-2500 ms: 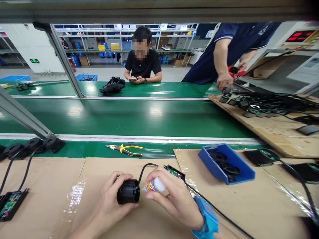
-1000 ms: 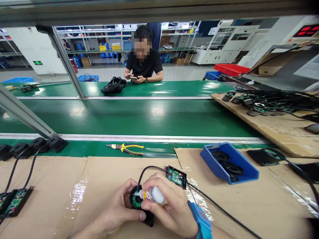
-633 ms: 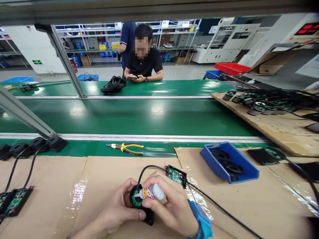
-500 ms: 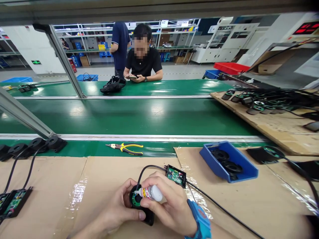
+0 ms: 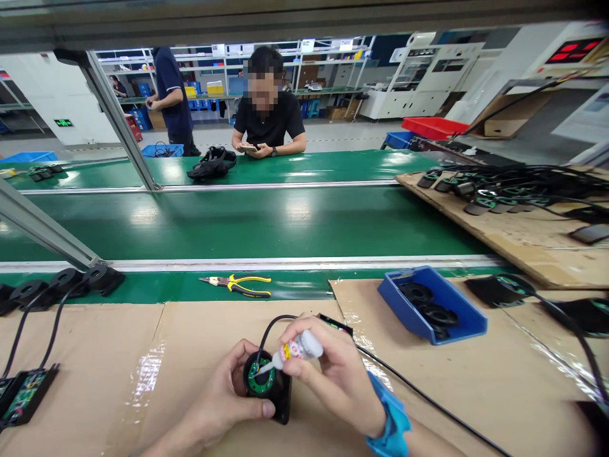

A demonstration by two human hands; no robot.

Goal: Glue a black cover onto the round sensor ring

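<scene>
My left hand (image 5: 233, 397) is closed around a black housing (image 5: 281, 406) near the bottom centre, thumb on its front. A green ring-shaped circuit board (image 5: 269, 384) sits in its round opening, and a black cable runs out of it. Between the fingers of my right hand (image 5: 340, 374) is a small white glue bottle (image 5: 301, 349) with a red and yellow label. Its narrow nozzle points down left into the opening; whether the tip touches the board I cannot tell. Behind my right hand, a black box with a circuit board (image 5: 337, 324) is partly hidden.
Yellow-black pliers (image 5: 238, 285) lie beyond the cardboard (image 5: 200, 330). A blue bin (image 5: 432, 308) of black rings stands right. Cabled black housings (image 5: 102, 279) line the left. Across the green conveyor (image 5: 238, 222), a person (image 5: 269, 117) leans over a phone; another stands behind.
My right hand has shifted right and up with the glue bottle, showing more of the board and nozzle. The housing is tilted slightly differently. The standing person has moved left.
</scene>
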